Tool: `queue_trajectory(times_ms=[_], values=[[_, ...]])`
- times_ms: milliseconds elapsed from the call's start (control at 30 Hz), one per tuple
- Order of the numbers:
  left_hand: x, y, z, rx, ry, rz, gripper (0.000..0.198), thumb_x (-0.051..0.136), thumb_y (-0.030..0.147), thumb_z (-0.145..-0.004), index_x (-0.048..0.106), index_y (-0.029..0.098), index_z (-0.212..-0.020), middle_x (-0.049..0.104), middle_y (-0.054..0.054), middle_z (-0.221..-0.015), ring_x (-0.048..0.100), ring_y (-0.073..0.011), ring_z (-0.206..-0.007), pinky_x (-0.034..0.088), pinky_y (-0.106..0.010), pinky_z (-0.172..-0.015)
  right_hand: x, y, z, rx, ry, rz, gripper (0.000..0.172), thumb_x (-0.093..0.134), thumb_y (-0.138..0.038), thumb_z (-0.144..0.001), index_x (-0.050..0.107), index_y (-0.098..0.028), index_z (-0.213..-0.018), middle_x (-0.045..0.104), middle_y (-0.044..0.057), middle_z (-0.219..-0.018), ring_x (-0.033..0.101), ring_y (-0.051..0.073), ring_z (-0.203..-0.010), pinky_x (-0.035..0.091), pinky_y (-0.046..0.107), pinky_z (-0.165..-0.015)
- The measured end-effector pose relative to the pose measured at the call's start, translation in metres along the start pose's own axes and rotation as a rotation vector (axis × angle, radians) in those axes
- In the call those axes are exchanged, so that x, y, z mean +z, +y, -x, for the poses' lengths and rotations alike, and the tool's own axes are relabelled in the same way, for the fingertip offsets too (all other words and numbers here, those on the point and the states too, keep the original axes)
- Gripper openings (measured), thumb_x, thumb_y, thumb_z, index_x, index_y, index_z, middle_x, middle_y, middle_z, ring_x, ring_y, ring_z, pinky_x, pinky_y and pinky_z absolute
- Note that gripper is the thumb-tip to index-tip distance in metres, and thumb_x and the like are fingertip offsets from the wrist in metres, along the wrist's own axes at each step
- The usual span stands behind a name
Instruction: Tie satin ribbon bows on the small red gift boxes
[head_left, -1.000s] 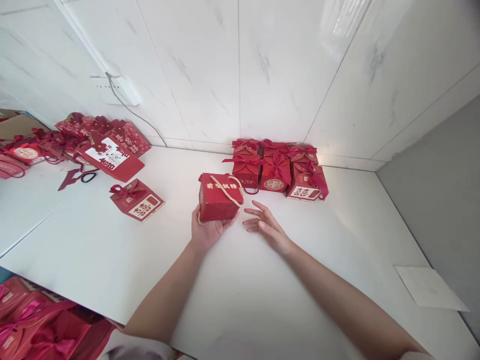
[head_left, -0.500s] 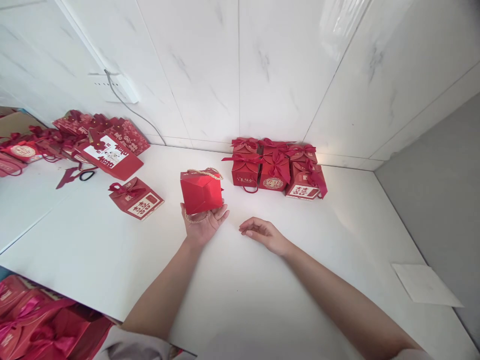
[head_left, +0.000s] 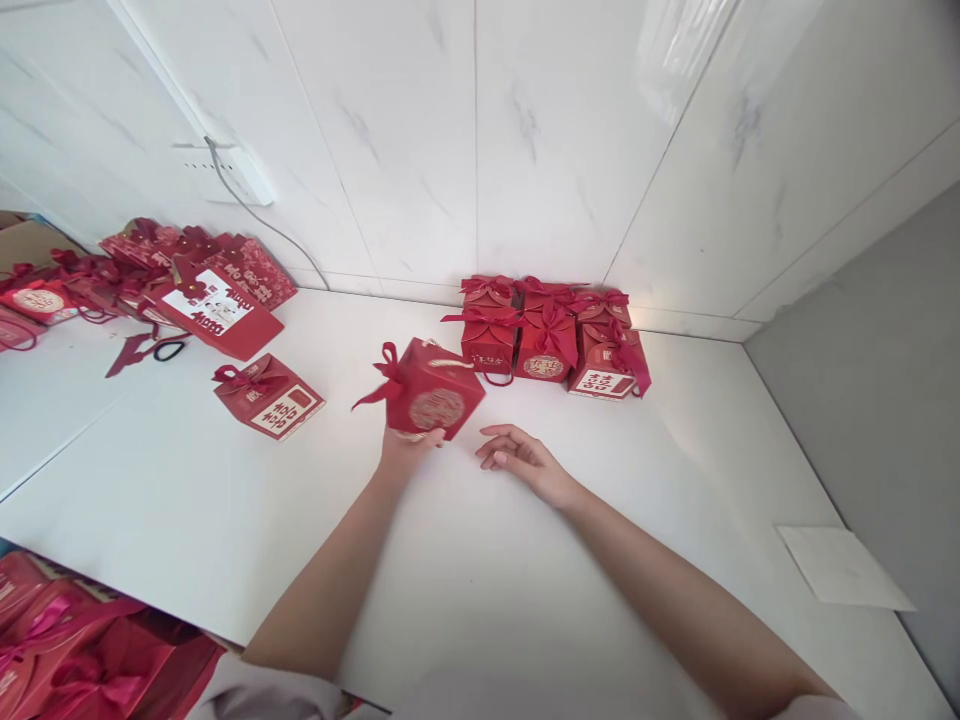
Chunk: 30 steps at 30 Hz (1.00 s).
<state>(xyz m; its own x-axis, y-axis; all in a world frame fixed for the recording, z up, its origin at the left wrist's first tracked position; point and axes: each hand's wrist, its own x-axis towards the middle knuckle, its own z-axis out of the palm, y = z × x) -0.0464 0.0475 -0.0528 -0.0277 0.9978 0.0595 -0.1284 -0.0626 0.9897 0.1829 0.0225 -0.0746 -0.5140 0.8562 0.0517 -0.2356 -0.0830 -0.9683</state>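
Observation:
Above the white table, my left hand [head_left: 409, 450] grips a red gift box [head_left: 439, 405] from below. A round gold emblem on the box faces me, its ribbon bow points left, and cream rope handles lie along it. The box hides most of the fingers. To the right of the box, apart from it, my right hand [head_left: 523, 462] rests low over the table with loosely curled fingers and nothing in them. Another red gift box [head_left: 271, 398] with a bow and a white label sits to the left of my left hand.
Several bow-tied red boxes [head_left: 547, 340] stand grouped against the tiled wall. At the far left are flat red bags [head_left: 214, 310], more boxes and dark-handled scissors [head_left: 166, 350]. A bin of red boxes [head_left: 97, 650] is at lower left; a white sheet [head_left: 844, 567] lies at right.
My left hand has turned the red gift box over, so the gold emblem and bow now show instead of the plain bottom. My right hand has hardly moved.

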Motion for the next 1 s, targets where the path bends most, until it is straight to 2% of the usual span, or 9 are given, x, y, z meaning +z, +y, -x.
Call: queue_trajectory(times_ms=[100,167,233,400,733,800,867,933,1000], values=[[0.002,0.0,0.004,0.189,0.142,-0.278,0.094,0.09,0.034,-0.049,0.042,0.026,-0.129,0.055,-0.01,-0.129,0.054,-0.0348,-0.118,0.046,-0.049,-0.096,-0.003,0.003,-0.002,0.006,0.05,-0.077,0.051,0.062,-0.041,-0.089,0.045,-0.027,-0.134,0.068,0.007,-0.107,0.067,0.019,-0.092,0.051,0.041,-0.088],[0.002,0.0,0.008,0.278,0.175,-0.46,0.095,0.09,0.034,-0.05,0.039,0.026,-0.129,0.054,-0.011,-0.128,0.056,-0.0345,-0.114,0.047,-0.048,-0.093,-0.004,0.004,-0.003,0.004,0.058,-0.105,0.053,0.062,-0.041,-0.088,0.041,-0.028,-0.136,0.068,0.006,-0.106,0.067,0.019,-0.091,0.051,0.041,-0.088],[0.003,-0.001,0.011,0.303,0.134,-0.548,0.095,0.089,0.035,-0.051,0.037,0.026,-0.13,0.054,-0.011,-0.126,0.057,-0.0342,-0.112,0.047,-0.048,-0.093,-0.005,0.005,-0.003,-0.003,0.051,-0.127,0.052,0.062,-0.041,-0.089,0.041,-0.028,-0.134,0.069,0.006,-0.105,0.068,0.02,-0.091,0.051,0.04,-0.087],[0.002,-0.003,0.013,0.339,0.07,-0.618,0.097,0.088,0.036,-0.054,0.034,0.026,-0.134,0.053,-0.013,-0.129,0.056,-0.0339,-0.115,0.047,-0.047,-0.094,-0.006,0.005,-0.003,-0.023,0.025,-0.155,0.048,0.06,-0.041,-0.091,0.041,-0.025,-0.132,0.069,0.007,-0.104,0.067,0.02,-0.092,0.051,0.04,-0.086],[0.002,-0.006,0.011,0.448,0.057,-0.624,0.098,0.088,0.034,-0.053,0.036,0.024,-0.136,0.054,-0.014,-0.13,0.057,-0.0336,-0.116,0.048,-0.046,-0.095,-0.008,0.01,-0.004,-0.024,0.025,-0.167,0.04,0.06,-0.041,-0.091,0.047,-0.028,-0.126,0.068,0.006,-0.102,0.066,0.021,-0.092,0.051,0.04,-0.085],[0.003,-0.004,0.011,0.452,0.066,-0.641,0.097,0.087,0.035,-0.055,0.036,0.023,-0.136,0.053,-0.014,-0.13,0.057,-0.034,-0.116,0.049,-0.046,-0.094,-0.007,0.009,-0.004,-0.055,0.041,-0.148,0.042,0.06,-0.043,-0.09,0.047,-0.03,-0.128,0.065,0.007,-0.112,0.064,0.022,-0.1,0.052,0.041,-0.085],[0.004,-0.001,0.012,0.443,0.066,-0.685,0.095,0.086,0.036,-0.057,0.037,0.022,-0.137,0.053,-0.014,-0.131,0.056,-0.0344,-0.117,0.05,-0.045,-0.094,-0.006,0.008,-0.004,-0.104,0.061,-0.136,0.051,0.062,-0.045,-0.088,0.044,-0.032,-0.134,0.055,0.008,-0.133,0.057,0.024,-0.116,0.05,0.043,-0.092],[0.006,0.003,0.012,0.44,0.046,-0.755,0.092,0.085,0.036,-0.059,0.037,0.021,-0.137,0.053,-0.014,-0.132,0.056,-0.0342,-0.118,0.05,-0.045,-0.094,-0.006,0.007,-0.004,-0.146,0.068,-0.154,0.065,0.066,-0.048,-0.085,0.036,-0.035,-0.142,0.041,0.006,-0.147,0.047,0.026,-0.131,0.043,0.046,-0.104],[0.008,0.005,0.013,0.446,0.018,-0.825,0.09,0.083,0.036,-0.061,0.037,0.022,-0.138,0.054,-0.013,-0.133,0.056,-0.0334,-0.119,0.05,-0.045,-0.095,-0.007,0.006,-0.004,-0.15,0.079,-0.196,0.077,0.069,-0.05,-0.081,0.03,-0.036,-0.146,0.038,0.006,-0.15,0.042,0.027,-0.135,0.034,0.049,-0.112]])
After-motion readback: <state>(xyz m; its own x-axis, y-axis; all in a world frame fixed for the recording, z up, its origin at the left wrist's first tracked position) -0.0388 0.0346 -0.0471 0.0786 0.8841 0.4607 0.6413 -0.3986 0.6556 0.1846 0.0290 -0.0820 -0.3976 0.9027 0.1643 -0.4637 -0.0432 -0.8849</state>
